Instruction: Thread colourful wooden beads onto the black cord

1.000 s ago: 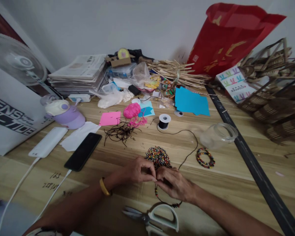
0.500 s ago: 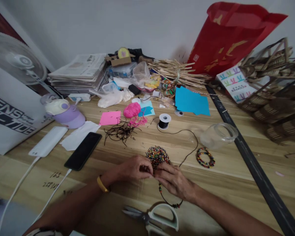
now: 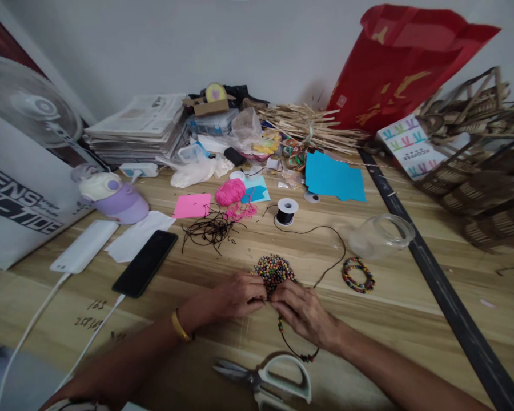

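Observation:
My left hand (image 3: pixel 242 294) is closed, its fingertips pinched together at the near edge of a pile of small multicoloured beads (image 3: pixel 276 267). Whatever sits between those fingertips is hidden. Facing it, almost touching, my right hand (image 3: pixel 305 313) pinches a thin black cord (image 3: pixel 288 344). Part of the cord loops below this hand with several beads threaded on it. Another stretch runs from behind the hand up to a white spool of black cord (image 3: pixel 286 211). Nearer me lie scissors (image 3: pixel 257 378) with pale handles, and a finished-looking beaded bracelet (image 3: pixel 358 275) rests to the right.
A glass jar (image 3: pixel 381 235) lies at right, near a black strip (image 3: pixel 437 297). Cut black cords (image 3: pixel 209 228), pink yarn (image 3: pixel 230 192) and a phone (image 3: pixel 144 264) are at left. Newspapers (image 3: pixel 137 123), a red bag (image 3: pixel 406 68) and woven baskets (image 3: pixel 475 165) stand farther back.
My left hand has rolled over slightly, its fingers now curled down toward the beads. The right fingers have bent inward a little, and the hanging beads have shifted slightly.

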A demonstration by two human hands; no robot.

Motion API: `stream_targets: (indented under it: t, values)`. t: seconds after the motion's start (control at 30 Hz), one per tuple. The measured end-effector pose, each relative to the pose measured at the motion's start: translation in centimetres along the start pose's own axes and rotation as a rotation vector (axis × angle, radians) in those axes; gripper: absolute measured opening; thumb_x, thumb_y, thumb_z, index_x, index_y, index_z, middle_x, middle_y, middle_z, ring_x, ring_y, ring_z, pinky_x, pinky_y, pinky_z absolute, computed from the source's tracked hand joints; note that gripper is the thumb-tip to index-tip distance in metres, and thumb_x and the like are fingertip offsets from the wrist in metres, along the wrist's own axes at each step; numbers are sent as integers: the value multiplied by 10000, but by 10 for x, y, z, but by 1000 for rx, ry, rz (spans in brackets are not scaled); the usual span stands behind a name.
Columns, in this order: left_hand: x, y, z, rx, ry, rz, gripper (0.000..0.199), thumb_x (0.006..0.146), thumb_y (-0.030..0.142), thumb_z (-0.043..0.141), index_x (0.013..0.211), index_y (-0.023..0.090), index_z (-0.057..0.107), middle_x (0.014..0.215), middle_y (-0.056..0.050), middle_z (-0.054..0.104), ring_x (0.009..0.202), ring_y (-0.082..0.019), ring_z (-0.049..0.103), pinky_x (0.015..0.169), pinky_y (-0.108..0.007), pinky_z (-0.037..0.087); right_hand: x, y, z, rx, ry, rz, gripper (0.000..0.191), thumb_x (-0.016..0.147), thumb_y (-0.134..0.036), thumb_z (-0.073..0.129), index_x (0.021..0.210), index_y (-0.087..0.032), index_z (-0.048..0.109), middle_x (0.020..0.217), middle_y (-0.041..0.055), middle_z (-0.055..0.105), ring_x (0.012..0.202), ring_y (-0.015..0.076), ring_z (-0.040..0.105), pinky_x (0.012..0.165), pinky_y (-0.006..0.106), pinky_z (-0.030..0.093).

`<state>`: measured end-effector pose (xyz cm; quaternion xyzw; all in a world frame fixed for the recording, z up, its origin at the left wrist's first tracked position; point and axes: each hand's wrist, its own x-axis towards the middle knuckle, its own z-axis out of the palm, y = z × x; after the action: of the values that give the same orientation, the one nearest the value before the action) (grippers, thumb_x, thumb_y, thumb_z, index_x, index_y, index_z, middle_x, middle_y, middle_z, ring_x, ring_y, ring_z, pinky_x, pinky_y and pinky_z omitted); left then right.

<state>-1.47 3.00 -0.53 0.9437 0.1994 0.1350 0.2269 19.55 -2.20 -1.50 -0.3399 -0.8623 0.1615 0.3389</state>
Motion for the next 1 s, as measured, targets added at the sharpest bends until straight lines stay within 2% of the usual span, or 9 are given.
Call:
stream_targets:
  t: [0.17, 0.37, 0.47, 0.73, 1.0]
  values:
    - [2, 3, -1, 20, 13, -6, 142, 890, 171, 518, 776, 154, 601, 750, -24, 608, 726, -143, 536, 677, -243, 392, -2, 0, 0, -47, -37, -5, 192, 990, -211, 386, 925, -166, 562, 852, 65, 617, 766, 148, 595, 641, 246, 443]
    - [3, 5, -2, 39, -15, -44, 153, 872, 136, 528, 728, 151, 578, 725, -24, 588, 705, -141, 520, 657, -242, 389, -3, -4, -2, -166, -263, -215, 172, 956, -128, 408, 957, -147, 579, 859, 65, 605, 739, 157, 561, 628, 267, 427]
    - [2, 3, -2, 23, -9, -42, 141, 869, 142, 535, 738, 153, 585, 739, -26, 598, 731, -145, 532, 683, -241, 401, -2, -4, -2, -194, -328, -224, 161, 940, -111, 433, 1001, -140, 579, 877, 71, 601, 778, 169, 552, 661, 275, 442]
    - [2, 2, -1, -82, 32, -102, 131, 879, 162, 521, 789, 157, 616, 773, -28, 633, 761, -140, 560, 731, -239, 423, 0, 1, -2, -181, -318, -82, 156, 909, -60, 437, 925, -150, 564, 894, 75, 590, 812, 175, 537, 692, 268, 454]
    - [6, 3, -3, -193, 113, -167, 116, 849, 165, 559, 778, 148, 649, 759, -35, 659, 742, -142, 583, 727, -241, 436, 2, 4, -3, -187, -273, -60, 184, 945, -91, 400, 887, -159, 560, 828, 59, 567, 754, 173, 527, 626, 270, 421]
